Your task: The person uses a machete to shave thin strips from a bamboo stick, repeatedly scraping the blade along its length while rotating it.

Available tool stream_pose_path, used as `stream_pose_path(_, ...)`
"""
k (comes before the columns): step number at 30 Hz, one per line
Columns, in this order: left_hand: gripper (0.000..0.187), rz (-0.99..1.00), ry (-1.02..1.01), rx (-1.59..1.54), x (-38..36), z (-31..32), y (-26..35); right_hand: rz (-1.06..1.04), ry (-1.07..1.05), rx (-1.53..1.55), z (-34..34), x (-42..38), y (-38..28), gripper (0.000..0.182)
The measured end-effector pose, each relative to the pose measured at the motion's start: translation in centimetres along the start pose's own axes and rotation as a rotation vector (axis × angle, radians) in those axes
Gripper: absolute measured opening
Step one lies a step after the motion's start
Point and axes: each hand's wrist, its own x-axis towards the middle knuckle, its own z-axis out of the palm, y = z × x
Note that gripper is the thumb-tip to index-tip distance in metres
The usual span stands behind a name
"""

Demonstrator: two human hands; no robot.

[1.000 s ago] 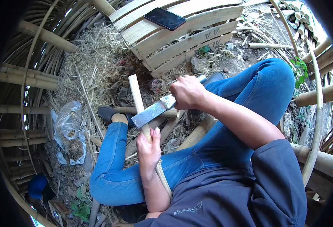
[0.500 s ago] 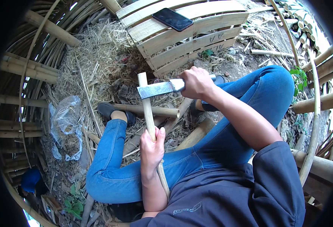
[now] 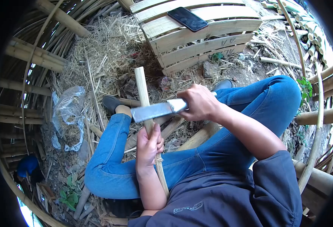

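Note:
My left hand (image 3: 148, 146) is closed round a pale wooden stick (image 3: 142, 87). The stick rises above my fist, and its lower end runs down along my forearm to my shirt. In my right hand (image 3: 199, 101) is the handle of a square-ended knife (image 3: 153, 112) with a broad grey blade. The blade lies across the stick just above my left thumb, and its tip reaches past the stick's left side. My fingers hide most of the knife's handle.
A slatted wooden crate (image 3: 208, 47) stands ahead with a phone (image 3: 188, 19) on it. Crumpled clear plastic (image 3: 69, 109) lies at left on straw. Cut bamboo poles (image 3: 312, 32) are stacked far right. Another person in blue (image 3: 28, 165) is at lower left.
The knife has moved down the stick, from near its top to just above my left hand. The view has shifted slightly, so the crate appears further right.

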Motion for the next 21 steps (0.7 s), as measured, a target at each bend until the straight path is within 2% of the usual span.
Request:
stream_pose_path(1,0.025,0.028,-0.006,0.021,-0.1,0.0,0.0,0.058,-0.064,-0.138,0.2,-0.1,-0.6,0.019)
stream_pose_path(9,0.041,0.103,0.003,0.153,0.0,0.3,-1.0,0.143,-0.159,-0.194,0.8,-0.4,-0.5,0.016)
stream_pose_path(21,0.04,0.075,-0.025,0.182,-0.1,1.1,-1.7,0.25,0.021,-0.251,-1.0,1.1,2.1,0.015)
